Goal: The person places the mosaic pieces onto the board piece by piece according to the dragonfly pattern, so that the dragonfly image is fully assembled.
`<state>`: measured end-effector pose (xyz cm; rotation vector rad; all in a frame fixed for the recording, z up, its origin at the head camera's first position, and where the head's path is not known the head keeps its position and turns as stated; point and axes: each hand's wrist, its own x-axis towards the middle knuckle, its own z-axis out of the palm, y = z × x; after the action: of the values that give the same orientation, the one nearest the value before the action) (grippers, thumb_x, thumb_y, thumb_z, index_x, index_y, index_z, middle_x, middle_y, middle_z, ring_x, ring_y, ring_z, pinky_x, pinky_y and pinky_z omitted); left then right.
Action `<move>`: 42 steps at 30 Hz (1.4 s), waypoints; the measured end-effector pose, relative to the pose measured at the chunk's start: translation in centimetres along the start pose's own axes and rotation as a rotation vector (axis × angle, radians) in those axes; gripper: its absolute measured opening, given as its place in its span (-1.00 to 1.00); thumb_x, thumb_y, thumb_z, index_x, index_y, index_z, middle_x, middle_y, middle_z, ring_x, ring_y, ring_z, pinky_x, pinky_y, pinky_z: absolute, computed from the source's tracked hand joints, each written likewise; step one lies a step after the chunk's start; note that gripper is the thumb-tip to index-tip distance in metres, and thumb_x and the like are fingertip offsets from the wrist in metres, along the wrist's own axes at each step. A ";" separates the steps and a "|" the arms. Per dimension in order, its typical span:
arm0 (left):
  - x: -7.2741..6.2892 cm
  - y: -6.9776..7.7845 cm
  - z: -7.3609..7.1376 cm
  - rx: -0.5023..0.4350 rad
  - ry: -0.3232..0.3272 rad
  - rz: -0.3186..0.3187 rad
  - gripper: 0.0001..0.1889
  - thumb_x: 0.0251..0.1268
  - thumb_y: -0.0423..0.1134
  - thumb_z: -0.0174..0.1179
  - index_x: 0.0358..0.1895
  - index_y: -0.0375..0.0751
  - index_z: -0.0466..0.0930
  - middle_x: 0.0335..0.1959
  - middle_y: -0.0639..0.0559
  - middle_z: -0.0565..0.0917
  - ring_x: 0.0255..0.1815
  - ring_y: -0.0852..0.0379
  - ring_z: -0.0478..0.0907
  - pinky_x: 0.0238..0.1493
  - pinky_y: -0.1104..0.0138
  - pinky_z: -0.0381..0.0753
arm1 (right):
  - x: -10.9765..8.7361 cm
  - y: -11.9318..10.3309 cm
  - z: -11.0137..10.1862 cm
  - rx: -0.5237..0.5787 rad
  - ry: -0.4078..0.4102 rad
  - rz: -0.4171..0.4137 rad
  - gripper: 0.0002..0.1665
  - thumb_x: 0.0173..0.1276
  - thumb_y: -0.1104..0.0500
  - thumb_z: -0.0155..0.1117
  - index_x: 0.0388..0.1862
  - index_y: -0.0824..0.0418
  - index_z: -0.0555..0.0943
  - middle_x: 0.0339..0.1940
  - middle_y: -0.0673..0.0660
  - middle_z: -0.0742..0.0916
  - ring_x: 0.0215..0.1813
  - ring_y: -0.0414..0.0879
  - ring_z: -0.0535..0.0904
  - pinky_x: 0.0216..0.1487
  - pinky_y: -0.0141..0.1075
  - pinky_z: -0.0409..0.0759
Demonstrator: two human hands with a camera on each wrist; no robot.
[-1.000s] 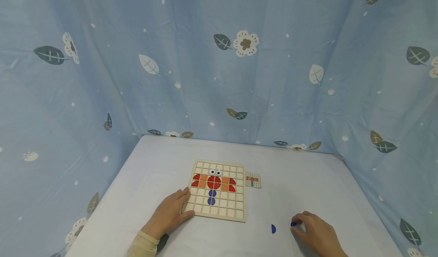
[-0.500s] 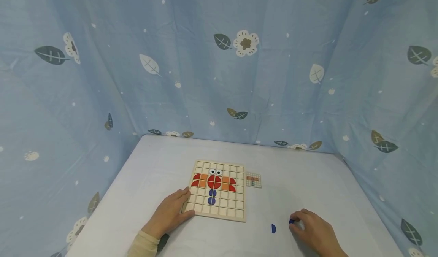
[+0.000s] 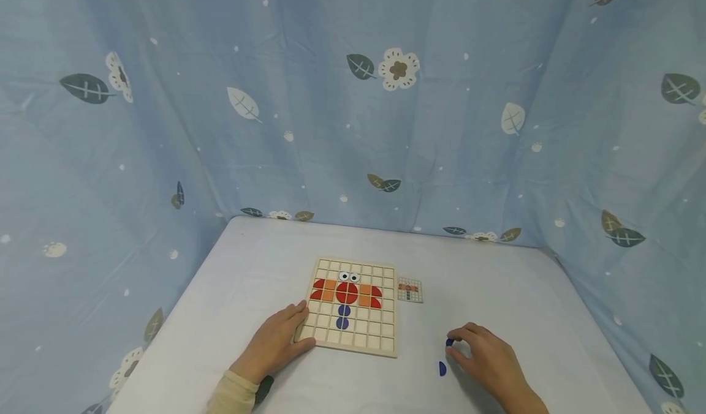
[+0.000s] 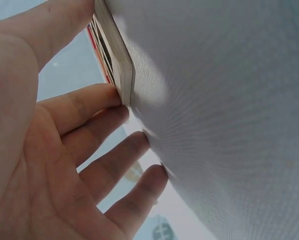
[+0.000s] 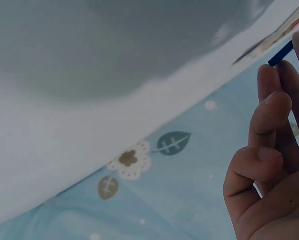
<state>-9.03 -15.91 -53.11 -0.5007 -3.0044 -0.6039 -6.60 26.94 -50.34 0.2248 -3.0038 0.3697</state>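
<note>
A wooden grid board (image 3: pixel 380 343) lies on the table in the head view. Red, orange and blue pieces and two eye pieces form a figure on it. My left hand (image 3: pixel 276 346) rests at its near left corner, thumb along the front edge and fingertips on the left side. The left wrist view shows these fingers (image 4: pixel 122 165) fairly straight, some touching the table. To the right of the board, my right hand (image 3: pixel 488 359) pinches a small blue half-round piece (image 5: pixel 281 54) between thumb and fingertips, above the table. A second blue half-round piece (image 3: pixel 442 368) lies just left of that hand.
A small pattern card (image 3: pixel 410 290) with a similar figure lies against the board's right side. The white table (image 3: pixel 469 279) is enclosed at the back and sides by a blue printed curtain (image 3: pixel 309 126).
My right hand has moved left and slightly away from me with the blue piece, coming nearer the loose one. My left hand and the board have stayed in place.
</note>
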 end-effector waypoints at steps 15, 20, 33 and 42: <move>0.1 0.3 -0.2 -0.011 0.001 0.006 -0.24 0.24 0.10 0.41 0.36 -0.38 0.49 0.42 -0.18 0.47 0.42 -0.23 0.40 0.42 -0.07 0.40 | 1.9 -4.8 1.8 0.056 0.200 -0.320 -0.66 -0.06 -0.01 0.72 -0.29 -0.14 0.76 -0.31 -0.30 0.67 -0.28 -0.39 0.58 -0.31 -0.41 0.67; 0.1 0.3 -0.2 -0.016 -0.010 -0.002 -0.23 0.24 0.12 0.40 0.36 -0.37 0.49 0.43 -0.17 0.46 0.43 -0.23 0.39 0.42 -0.08 0.39 | 2.6 -6.2 2.0 0.110 0.217 -0.437 -0.66 -0.03 0.03 0.71 -0.26 -0.10 0.76 -0.29 -0.25 0.69 -0.27 -0.36 0.60 -0.32 -0.38 0.67; 0.1 0.3 -0.3 -0.016 -0.031 -0.025 -0.22 0.25 0.14 0.38 0.38 -0.36 0.48 0.44 -0.16 0.45 0.44 -0.22 0.37 0.43 -0.07 0.37 | 4.2 -10.5 2.7 0.180 0.149 -0.537 -0.74 0.11 0.01 0.63 -0.21 -0.09 0.77 -0.25 -0.21 0.72 -0.23 -0.32 0.64 -0.26 -0.35 0.69; 0.0 0.2 -0.4 -0.010 -0.031 -0.029 -0.22 0.25 0.14 0.38 0.38 -0.35 0.48 0.44 -0.15 0.45 0.44 -0.21 0.37 0.43 -0.06 0.38 | 5.7 -13.5 3.5 0.175 0.194 -0.615 -0.72 0.11 0.00 0.63 -0.19 -0.06 0.78 -0.23 -0.16 0.74 -0.27 -0.32 0.62 -0.30 -0.41 0.66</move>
<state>-8.96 -15.89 -52.69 -0.4728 -3.0440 -0.6187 -10.32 12.40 -49.87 1.0237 -2.5383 0.5410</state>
